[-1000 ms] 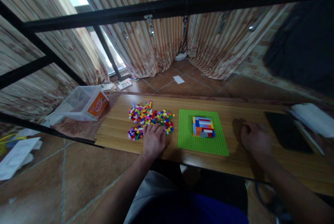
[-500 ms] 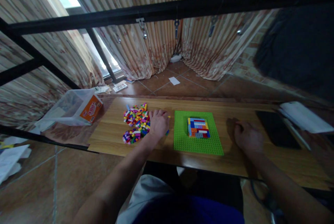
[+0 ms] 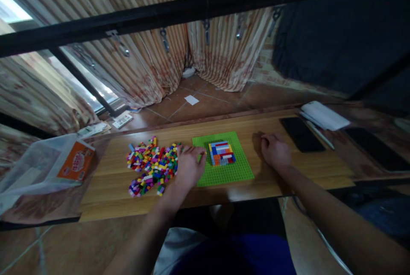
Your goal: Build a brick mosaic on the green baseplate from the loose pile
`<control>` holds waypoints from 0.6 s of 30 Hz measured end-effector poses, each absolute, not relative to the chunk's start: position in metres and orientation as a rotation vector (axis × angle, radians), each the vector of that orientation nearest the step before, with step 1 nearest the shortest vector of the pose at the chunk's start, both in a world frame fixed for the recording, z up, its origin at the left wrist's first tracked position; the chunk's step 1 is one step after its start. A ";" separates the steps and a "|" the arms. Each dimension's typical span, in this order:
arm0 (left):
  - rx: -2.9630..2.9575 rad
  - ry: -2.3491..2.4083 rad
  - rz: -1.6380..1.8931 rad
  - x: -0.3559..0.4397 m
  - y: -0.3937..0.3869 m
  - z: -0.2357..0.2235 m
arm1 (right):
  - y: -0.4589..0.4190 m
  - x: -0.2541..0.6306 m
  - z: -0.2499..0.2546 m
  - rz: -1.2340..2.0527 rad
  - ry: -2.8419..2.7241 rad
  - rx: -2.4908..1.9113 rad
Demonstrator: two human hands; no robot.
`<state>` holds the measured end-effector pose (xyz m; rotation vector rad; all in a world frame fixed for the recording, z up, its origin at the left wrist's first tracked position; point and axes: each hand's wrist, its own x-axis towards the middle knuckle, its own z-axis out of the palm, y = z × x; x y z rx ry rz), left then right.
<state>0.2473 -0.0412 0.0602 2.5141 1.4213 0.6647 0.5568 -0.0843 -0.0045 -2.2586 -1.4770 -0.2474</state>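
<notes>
At the green baseplate's left edge, the left hand (image 3: 189,166) is nearly pinched; past its right, the right hand (image 3: 276,152) curls loosely; I cannot tell if either holds anything. Even pressure suits the brick block (image 3: 221,153) on the baseplate (image 3: 233,175).

The only view comes from a camera worn on the person's head, facing forward and down past the blue cloth on their body (image 3: 243,253), which is nearest the lens. The bare left hand (image 3: 188,165) and right hand (image 3: 276,151) lie at middle range, over a long wood-grain surface (image 3: 105,181) that slants upward to the right. Beyond a black metal bar (image 3: 179,8) crossing high in view, striped beige curtains (image 3: 221,61) form the far background.
</notes>
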 end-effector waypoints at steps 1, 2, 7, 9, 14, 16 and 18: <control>2.491 1.364 0.723 0.254 -0.048 0.060 | -0.084 0.556 -0.004 -0.241 -1.476 -2.259; 2.467 1.319 0.765 0.261 -0.054 0.059 | -0.084 0.556 -0.004 -0.235 -1.477 -2.260; 2.400 1.263 0.841 0.286 -0.064 0.046 | -0.084 0.555 -0.001 -0.205 -1.476 -2.269; 2.386 1.285 0.867 0.290 -0.063 0.041 | -0.084 0.554 0.000 -0.193 -1.467 -2.277; 2.405 1.335 0.859 0.290 -0.062 0.036 | -0.084 0.553 0.002 -0.182 -1.467 -2.261; 2.452 1.324 0.824 0.290 -0.063 0.036 | -0.085 0.553 0.003 -0.184 -1.470 -2.256; 2.497 1.313 0.790 0.290 -0.064 0.036 | -0.085 0.553 0.002 -0.193 -1.474 -2.244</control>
